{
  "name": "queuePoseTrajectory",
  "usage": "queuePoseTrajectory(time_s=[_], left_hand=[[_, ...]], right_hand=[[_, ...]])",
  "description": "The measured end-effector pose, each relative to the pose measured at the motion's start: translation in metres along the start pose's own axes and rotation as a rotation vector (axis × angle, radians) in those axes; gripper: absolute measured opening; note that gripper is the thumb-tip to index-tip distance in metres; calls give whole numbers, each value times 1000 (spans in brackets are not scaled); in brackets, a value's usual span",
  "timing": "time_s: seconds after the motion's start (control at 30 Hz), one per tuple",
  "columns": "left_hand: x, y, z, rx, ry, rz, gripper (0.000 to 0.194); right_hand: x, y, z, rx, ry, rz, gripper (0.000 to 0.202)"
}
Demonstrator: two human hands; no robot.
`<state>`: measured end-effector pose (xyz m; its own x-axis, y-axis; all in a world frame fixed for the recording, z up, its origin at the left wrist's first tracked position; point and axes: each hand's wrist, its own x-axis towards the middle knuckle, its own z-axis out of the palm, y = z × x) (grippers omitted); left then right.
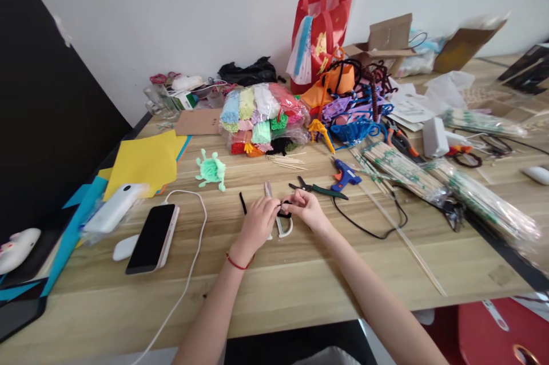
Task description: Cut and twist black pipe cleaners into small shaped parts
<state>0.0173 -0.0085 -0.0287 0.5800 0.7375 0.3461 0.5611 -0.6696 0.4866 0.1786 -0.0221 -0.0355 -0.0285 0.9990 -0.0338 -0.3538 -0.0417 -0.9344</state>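
My left hand [258,220] and my right hand [309,213] meet over the table, fingertips pinched on a short black pipe cleaner [283,205] that looks bent between them. Much of it is hidden by the fingers. A straight black piece [242,203] shows to the left of my left hand; whether it joins the held one I cannot tell. Under the hands lie scissors [285,230] with white handles, blades pointing away from me. Just beyond my right hand are dark green-handled pliers [328,191] and a blue glue gun [345,175].
A mint-green fuzzy figure [210,170] and a bag of coloured pipe cleaners [263,119] stand farther back. On the left lie a phone [151,239], a white cable [201,233] and yellow sheets [143,162]. Bagged wooden sticks [403,173] lie right, a red bag [319,39] behind.
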Motion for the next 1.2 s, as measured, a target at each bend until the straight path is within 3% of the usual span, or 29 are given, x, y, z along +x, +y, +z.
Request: queuePoseTrajectory(time_s=[0.13, 0.33, 0.43, 0.57, 0.73, 0.93, 1.07, 1.2], left_hand=[[-2, -3, -3, 334, -35, 193, 20], [-3, -4, -5, 337, -18, 247, 22], [-2, 0, -1, 179, 20, 133, 23], [1, 5, 12, -253, 114, -186, 24], [6, 4, 21, -792, 116, -436, 29], [3, -1, 9, -1142, 3, -635, 28], [2, -4, 3, -1301, -104, -697, 27], [3, 0, 4, -1177, -93, -581, 30]], right_hand=[[-2, -3, -2, 84, -20, 148, 55], [-4, -4, -3, 117, -67, 264, 58], [-4, -2, 1, 102, -45, 182, 59], [-5, 3, 9, 10, 64, 7, 57], [-9, 11, 14, -331, 153, -312, 46], [-16, 14, 9, -738, 12, -713, 32], [-19, 12, 4, -901, -101, -758, 17], [-18, 7, 6, -775, -53, -621, 27]])
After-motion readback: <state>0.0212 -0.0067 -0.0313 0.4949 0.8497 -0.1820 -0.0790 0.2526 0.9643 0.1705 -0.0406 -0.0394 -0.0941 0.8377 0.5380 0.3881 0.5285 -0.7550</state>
